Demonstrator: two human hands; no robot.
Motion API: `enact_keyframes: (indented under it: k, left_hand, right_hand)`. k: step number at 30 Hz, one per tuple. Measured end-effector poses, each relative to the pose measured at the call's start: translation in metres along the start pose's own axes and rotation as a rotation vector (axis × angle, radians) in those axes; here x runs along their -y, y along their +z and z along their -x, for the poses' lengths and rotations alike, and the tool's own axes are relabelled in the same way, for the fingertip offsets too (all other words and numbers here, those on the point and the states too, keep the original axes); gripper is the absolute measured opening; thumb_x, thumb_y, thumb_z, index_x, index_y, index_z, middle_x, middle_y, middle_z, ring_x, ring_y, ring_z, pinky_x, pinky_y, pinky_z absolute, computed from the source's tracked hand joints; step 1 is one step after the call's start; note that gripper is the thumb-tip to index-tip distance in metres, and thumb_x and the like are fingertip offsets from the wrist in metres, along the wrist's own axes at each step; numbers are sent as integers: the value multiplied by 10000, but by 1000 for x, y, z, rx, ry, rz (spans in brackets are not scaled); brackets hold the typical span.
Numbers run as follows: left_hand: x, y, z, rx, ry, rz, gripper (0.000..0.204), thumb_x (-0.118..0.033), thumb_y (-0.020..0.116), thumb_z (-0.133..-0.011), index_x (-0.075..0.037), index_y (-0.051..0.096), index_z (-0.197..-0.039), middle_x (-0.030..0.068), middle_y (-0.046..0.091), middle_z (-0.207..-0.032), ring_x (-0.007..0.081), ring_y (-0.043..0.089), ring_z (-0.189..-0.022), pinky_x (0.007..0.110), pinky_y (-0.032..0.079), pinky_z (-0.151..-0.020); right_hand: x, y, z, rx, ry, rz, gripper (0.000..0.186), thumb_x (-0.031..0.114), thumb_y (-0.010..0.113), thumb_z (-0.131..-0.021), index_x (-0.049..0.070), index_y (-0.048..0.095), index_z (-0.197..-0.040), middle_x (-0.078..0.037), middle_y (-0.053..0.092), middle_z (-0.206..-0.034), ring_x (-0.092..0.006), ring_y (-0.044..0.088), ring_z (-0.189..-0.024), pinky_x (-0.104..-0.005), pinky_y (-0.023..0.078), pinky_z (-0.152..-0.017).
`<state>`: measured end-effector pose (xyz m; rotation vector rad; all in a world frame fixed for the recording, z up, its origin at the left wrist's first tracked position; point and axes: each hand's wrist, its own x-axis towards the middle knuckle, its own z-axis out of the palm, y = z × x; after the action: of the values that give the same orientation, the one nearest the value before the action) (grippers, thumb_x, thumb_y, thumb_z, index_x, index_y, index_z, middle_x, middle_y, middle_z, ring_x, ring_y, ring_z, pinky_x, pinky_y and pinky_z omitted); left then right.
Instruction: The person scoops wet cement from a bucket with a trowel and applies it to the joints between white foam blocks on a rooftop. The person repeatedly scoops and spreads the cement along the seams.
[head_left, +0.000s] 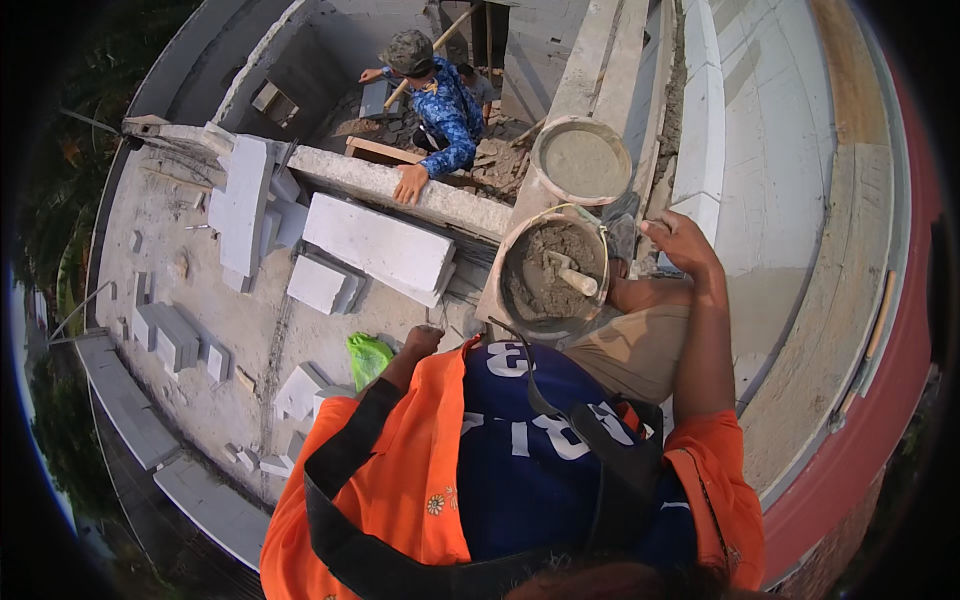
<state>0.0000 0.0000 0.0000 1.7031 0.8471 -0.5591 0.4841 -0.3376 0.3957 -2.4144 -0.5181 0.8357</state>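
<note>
My right hand (682, 243) hangs beside the inner face of the curved wall, fingers loosely bent and apart, with nothing seen in them. Just left of it stands a bucket (503, 262) of grey mortar (545, 250). A trowel (576, 280) lies on that mortar, its pale, mortar-smeared handle slanting toward me; neither hand touches it. Beyond it is a second round bucket (626, 165) holding smooth, wet grey mix. My left hand (424, 340) is curled into a fist left of the mortar bucket, close to my body; nothing shows in it.
White blocks (375, 240) lie stacked and scattered on the concrete slab (240, 320) to the left. A green plastic bag (368, 358) is near my left arm. Behind a low wall (340, 175), a co-worker (445, 110) in blue rests a hand on its top. Block courses (700, 130) curve along the right.
</note>
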Motion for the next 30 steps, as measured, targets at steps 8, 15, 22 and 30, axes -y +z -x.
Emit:
enact_keyframes:
  k: [8,15,22,30]
  left_hand:
    - [-165,-9,7,-55,-68,539,448,-477,723,-1009,-45,736,-1126,46,751,-1040,132,640,-851,307,501,-720]
    - [-251,6,-11,-19,121,511,385,-440,730,-1021,-59,751,-1066,6,727,-940,113,636,-811,290,504,-702]
    - [-251,23,-16,-81,71,593,281,-340,776,-1008,-67,723,-964,3,695,-834,108,635,-697,299,554,-636]
    - [-252,17,-24,21,-44,696,263,-335,787,-1000,-85,707,-1002,-1,698,-890,122,657,-735,324,591,-677]
  right_hand:
    - [23,66,16,210,-33,241,491,411,735,-986,-48,740,-1158,-264,754,-1078,-368,739,-992,-461,553,-878]
    - [56,166,-6,394,-21,705,335,237,684,-946,-41,771,-1111,-297,753,-1114,-403,752,-1086,-492,590,-899]
    - [35,210,27,315,-17,700,297,113,641,-877,-48,762,-1095,-272,766,-1134,-405,770,-1041,-498,614,-874]
    - [87,106,54,215,-21,856,208,94,704,-851,8,808,-1010,-198,792,-1074,-362,777,-1035,-466,623,-876]
